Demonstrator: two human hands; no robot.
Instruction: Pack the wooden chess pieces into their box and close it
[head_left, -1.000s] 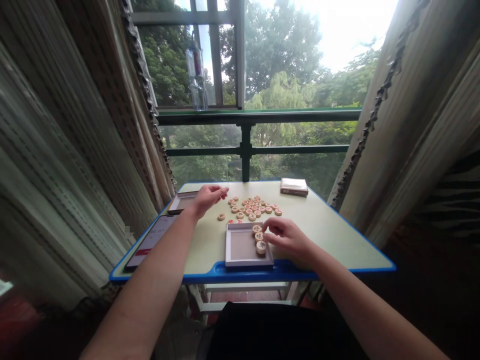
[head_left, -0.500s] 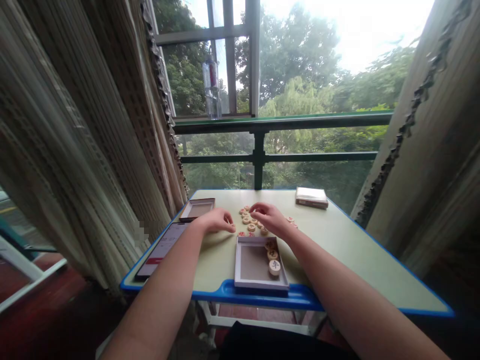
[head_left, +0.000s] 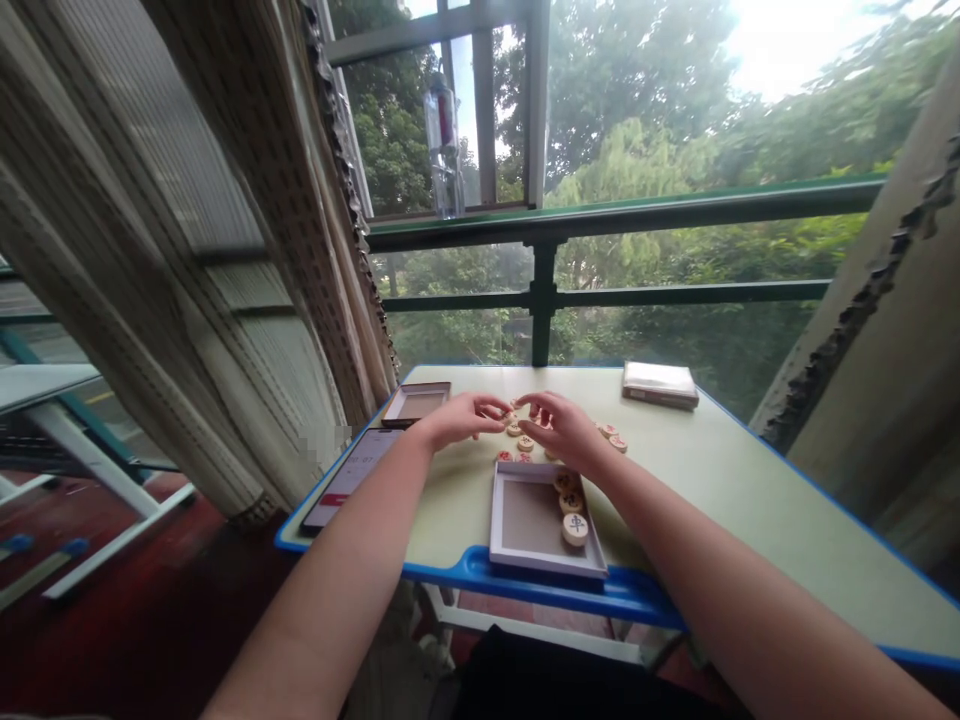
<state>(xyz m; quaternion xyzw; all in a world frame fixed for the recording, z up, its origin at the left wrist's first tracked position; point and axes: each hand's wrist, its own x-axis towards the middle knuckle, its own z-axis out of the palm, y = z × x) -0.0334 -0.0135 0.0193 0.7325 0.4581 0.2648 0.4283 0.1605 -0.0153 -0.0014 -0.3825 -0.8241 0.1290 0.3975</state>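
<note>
The open box (head_left: 529, 515) is holding three round pieces (head_left: 571, 503). Left hand (head_left: 461, 418) and right hand (head_left: 561, 427) are curving half-open by loose pieces (head_left: 525, 443); whether they're gripping any is unclear.

I can see lots of room on the table (head_left: 742, 480), right of the right arm. In the middle, the left hand (head_left: 466, 417) and right hand (head_left: 561, 428) crowd the round pieces (head_left: 526, 443). The box (head_left: 498, 520) walls block the near side.
</note>
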